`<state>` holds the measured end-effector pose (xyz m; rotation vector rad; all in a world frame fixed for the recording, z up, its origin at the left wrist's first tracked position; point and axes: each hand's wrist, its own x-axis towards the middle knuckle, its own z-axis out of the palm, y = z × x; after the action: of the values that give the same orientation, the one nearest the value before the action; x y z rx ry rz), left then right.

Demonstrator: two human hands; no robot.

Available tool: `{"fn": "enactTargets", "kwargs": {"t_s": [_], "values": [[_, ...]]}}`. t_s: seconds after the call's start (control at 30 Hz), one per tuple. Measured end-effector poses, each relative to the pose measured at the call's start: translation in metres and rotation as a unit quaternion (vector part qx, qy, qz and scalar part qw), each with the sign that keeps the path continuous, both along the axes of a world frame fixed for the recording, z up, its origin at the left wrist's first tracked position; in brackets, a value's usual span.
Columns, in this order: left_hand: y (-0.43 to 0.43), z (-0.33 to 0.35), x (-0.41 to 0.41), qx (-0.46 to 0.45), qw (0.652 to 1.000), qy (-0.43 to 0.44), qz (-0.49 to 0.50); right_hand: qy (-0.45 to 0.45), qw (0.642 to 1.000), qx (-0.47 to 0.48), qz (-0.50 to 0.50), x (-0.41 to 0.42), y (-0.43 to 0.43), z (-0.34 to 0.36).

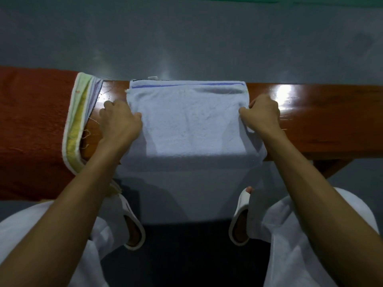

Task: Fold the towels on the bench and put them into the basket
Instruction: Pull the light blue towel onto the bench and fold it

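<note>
Grey floor [186, 38] shows beyond the bench's far edge & below its near edge. Wooden bench [321, 121] crosses the view side to side, glossy top w/ light glare. Red towel [31, 125] covers the bench's left end & hangs over its near edge. Pale blue towel [190, 121] lies mid-bench, spread flat over the top w/ a blue stripe along the bench's far edge; its near part drapes over the near edge & hangs toward the floor. Striped towel [77, 121], green/yellow/white, lies on the bench btwn red & blue, against the red one's edge. Left hand [120, 119] is on the bench top at the blue towel's left edge: thumb on the cloth, fingers curled down beside it, gripping that edge. Right hand [263, 114] is at the towel's right edge: thumb & curled fingers pinch the cloth, a small fold raised. White slippers [240, 220] stand under the bench's near edge, one each side of the hanging cloth.
</note>
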<state>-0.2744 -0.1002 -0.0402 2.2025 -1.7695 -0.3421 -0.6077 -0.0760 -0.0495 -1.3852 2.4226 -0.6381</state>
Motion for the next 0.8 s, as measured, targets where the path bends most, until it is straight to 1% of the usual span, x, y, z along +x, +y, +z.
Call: {"fn": "enactTargets", "kwargs": {"t_s": [0.07, 0.2, 0.33, 0.4, 0.53, 0.67, 0.73, 0.8], "values": [[-0.003, -0.001, -0.001, -0.01, 1.0, 0.021, -0.008, -0.004, 1.0, -0.006, 0.009, 0.003, 0.0, 0.0], [0.001, 0.008, -0.001, -0.028, 0.993, 0.113, -0.029, -0.012, 0.999, -0.028, 0.03, 0.005, 0.005, 0.002], [0.003, 0.021, 0.008, -0.059, 0.982, 0.177, -0.016, -0.035, 0.99, -0.136, 0.026, 0.008, 0.009, 0.013], [0.001, 0.022, 0.014, -0.055, 0.977, 0.205, -0.006, -0.043, 0.987, -0.156, 0.014, 0.008, 0.01, 0.018], [-0.006, 0.018, 0.021, -0.02, 0.969, 0.245, 0.007, -0.065, 0.99, -0.125, -0.007, 0.006, 0.008, 0.016], [-0.013, 0.018, 0.029, -0.001, 0.957, 0.288, 0.02, -0.125, 0.99, -0.067, -0.026, 0.002, 0.008, 0.019], [-0.017, 0.019, 0.034, 0.018, 0.954, 0.299, 0.019, -0.153, 0.987, -0.047, 0.006, -0.004, 0.011, 0.024], [-0.018, 0.02, 0.037, 0.04, 0.954, 0.298, -0.002, -0.174, 0.982, -0.044, 0.053, -0.011, 0.017, 0.028]]}}
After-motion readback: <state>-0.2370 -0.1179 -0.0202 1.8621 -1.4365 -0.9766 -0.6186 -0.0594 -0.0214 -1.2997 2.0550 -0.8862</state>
